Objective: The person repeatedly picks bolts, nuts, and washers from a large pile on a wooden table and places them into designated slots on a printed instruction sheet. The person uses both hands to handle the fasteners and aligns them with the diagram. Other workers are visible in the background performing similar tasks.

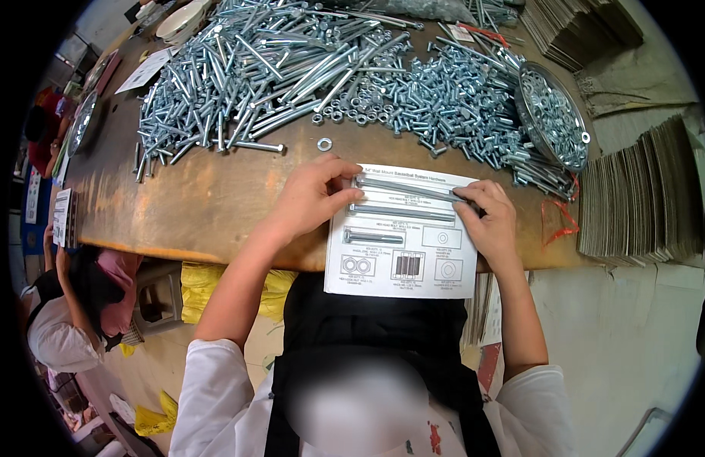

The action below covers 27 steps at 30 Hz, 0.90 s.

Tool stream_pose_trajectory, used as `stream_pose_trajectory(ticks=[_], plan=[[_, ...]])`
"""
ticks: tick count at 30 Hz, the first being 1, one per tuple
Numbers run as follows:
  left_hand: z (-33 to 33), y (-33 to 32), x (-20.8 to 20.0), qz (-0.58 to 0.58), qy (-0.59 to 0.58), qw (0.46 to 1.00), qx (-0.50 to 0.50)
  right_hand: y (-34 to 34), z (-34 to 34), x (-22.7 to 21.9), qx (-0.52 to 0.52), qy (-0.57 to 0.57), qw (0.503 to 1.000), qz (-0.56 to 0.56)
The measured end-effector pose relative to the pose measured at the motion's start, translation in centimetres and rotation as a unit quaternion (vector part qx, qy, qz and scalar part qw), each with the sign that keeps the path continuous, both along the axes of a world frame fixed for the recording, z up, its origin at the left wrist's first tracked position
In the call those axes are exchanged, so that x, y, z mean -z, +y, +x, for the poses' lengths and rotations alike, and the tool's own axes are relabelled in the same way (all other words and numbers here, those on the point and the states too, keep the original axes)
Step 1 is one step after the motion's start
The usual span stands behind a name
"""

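A white printed sheet with drawn outlines of hardware lies at the near edge of a brown wooden table. Two long silver bolts lie across its top, one above the other, and a shorter bolt lies below them. My left hand pinches the left ends of the long bolts. My right hand rests on the sheet's right side, with its fingertips on the right end of the upper long bolt.
A big heap of silver bolts and nuts covers the far table. A round metal bowl of nuts stands tilted at right. Stacked cardboard sits at right. A lone washer lies by the sheet. Another person sits at left.
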<state>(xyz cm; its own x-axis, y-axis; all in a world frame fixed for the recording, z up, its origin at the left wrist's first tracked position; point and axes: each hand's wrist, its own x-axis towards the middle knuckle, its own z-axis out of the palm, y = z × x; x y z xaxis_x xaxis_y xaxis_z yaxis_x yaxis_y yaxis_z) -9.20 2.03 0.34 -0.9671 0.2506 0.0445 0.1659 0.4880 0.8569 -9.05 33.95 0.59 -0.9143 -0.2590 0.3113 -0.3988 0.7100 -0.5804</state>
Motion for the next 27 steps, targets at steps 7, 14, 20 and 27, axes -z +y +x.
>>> stream_pose_trajectory(ticks=[7,14,20,27], plan=[[-0.5,0.1,0.6,-0.013,-0.014,1.000,-0.008,-0.2,-0.5,0.8,0.001,0.036,0.999,-0.023],[-2.4,0.2,-0.5,-0.037,0.055,0.998,0.005,-0.1,-2.4,-0.5,0.016,0.011,0.998,-0.064],[-9.3,8.3,1.8,-0.195,0.211,0.948,0.134,-2.8,-8.1,-0.3,-0.100,0.042,0.984,0.144],[-9.9,11.5,0.6,-0.344,0.177,0.916,0.105,-2.2,-9.0,0.5,-0.075,0.020,0.981,0.181]])
